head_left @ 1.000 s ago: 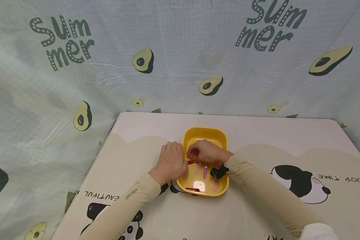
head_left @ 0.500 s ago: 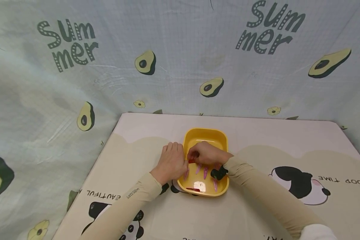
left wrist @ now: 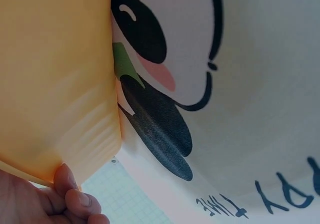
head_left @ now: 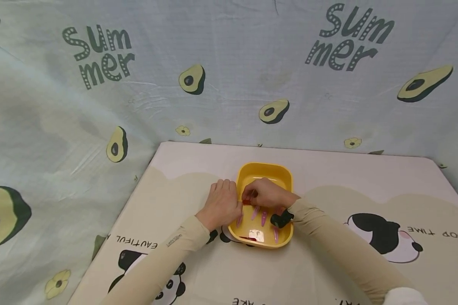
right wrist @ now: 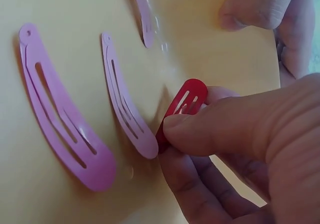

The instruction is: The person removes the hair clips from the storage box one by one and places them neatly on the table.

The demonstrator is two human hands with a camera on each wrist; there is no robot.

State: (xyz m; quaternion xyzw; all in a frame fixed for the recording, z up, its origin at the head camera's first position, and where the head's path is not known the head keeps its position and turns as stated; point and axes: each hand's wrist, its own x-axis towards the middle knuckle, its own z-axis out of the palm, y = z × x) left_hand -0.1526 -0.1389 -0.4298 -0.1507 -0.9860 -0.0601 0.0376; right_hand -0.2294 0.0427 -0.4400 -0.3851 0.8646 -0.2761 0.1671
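My left hand (head_left: 222, 204) grips the left rim of a yellow plastic tray (head_left: 282, 171), its thumb over the inner side and its fingers outside. Inside the tray, my right hand (head_left: 267, 192) pinches a red snap hair clip (right wrist: 192, 96) between thumb and fingers. Beside those fingertips lies a light pink hair clip (right wrist: 127, 101), with a larger pink hair clip (right wrist: 65, 114) farther left in the right wrist view. Another pink hair clip (head_left: 276, 234) lies toward the tray's near right, and a second red hair clip (head_left: 248, 239) lies along its near end.
The tray stands on a table (head_left: 328, 271) covered in a beige cloth printed with dogs, pandas and lettering. A pale curtain (head_left: 229, 55) with avocado prints hangs behind and to the left. A black strap device (head_left: 281, 219) sits at my right wrist.
The pinched red clip has moved slightly toward the tray's far end with my right fingers. My left hand keeps its hold on the rim. The head view has turned a little left.
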